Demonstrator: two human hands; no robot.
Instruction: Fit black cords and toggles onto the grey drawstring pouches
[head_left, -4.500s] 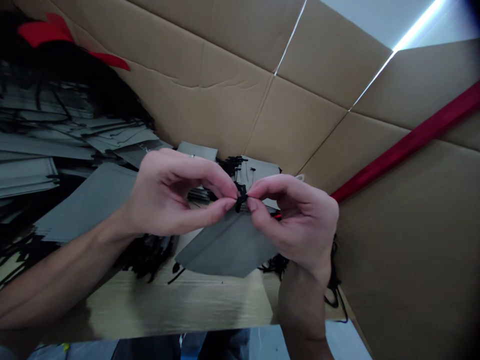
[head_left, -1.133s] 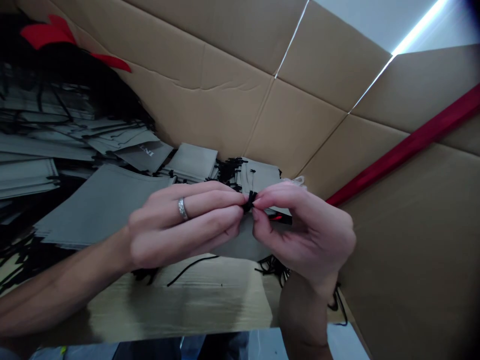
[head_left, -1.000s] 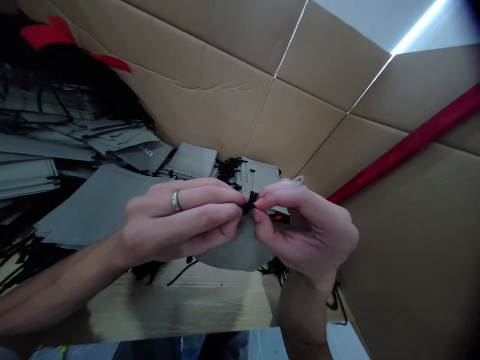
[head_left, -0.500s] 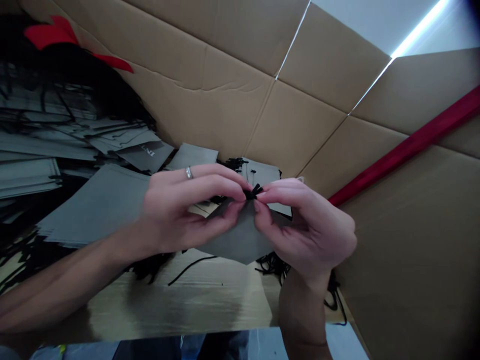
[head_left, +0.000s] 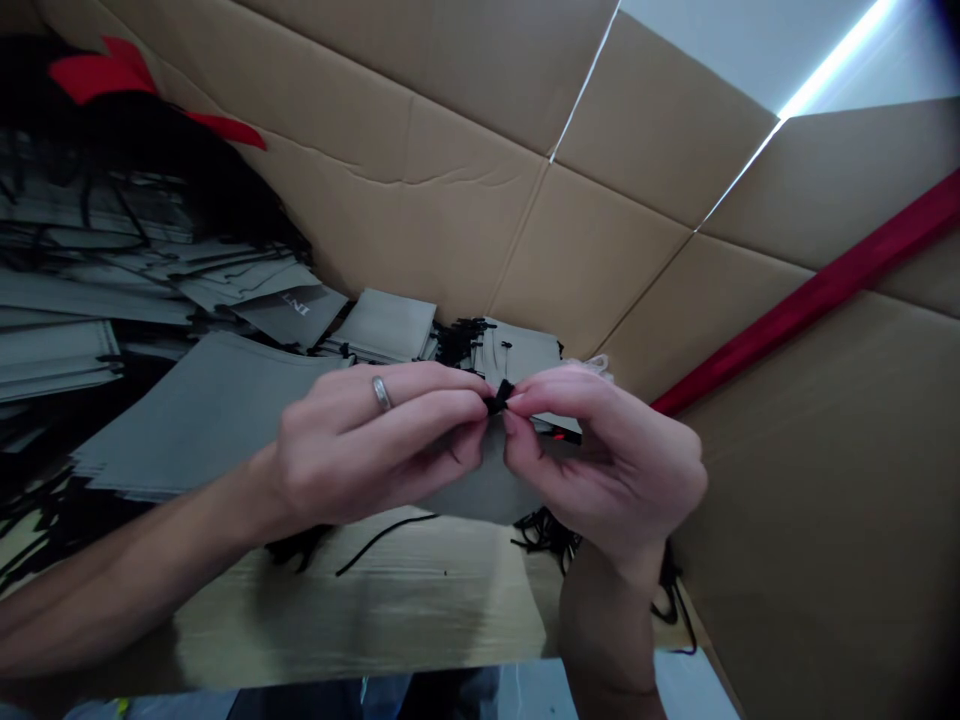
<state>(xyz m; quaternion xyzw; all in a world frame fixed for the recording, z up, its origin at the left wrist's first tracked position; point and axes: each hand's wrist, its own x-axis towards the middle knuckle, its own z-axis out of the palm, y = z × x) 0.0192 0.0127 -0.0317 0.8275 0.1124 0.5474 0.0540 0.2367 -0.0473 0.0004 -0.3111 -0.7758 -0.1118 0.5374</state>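
My left hand (head_left: 375,450), with a ring on one finger, and my right hand (head_left: 607,465) meet in front of me, fingertips pinched together on a small black cord (head_left: 498,397). The cord sits at the top edge of a grey fabric pouch (head_left: 484,490), which hangs below my fingers and is mostly hidden behind them. Both hands are closed in a pinch, held above the tabletop.
Stacks of flat grey pouches (head_left: 187,410) with black drawstrings fill the left and middle of the wooden table (head_left: 360,600). Loose black cords (head_left: 544,530) lie near my right wrist. Cardboard walls (head_left: 450,200) enclose the back and right; a red bar (head_left: 810,295) crosses at right.
My left hand rolled so its knuckles and ring face me again, covering more of the pouch. The pinch on the cord stays in the same place.
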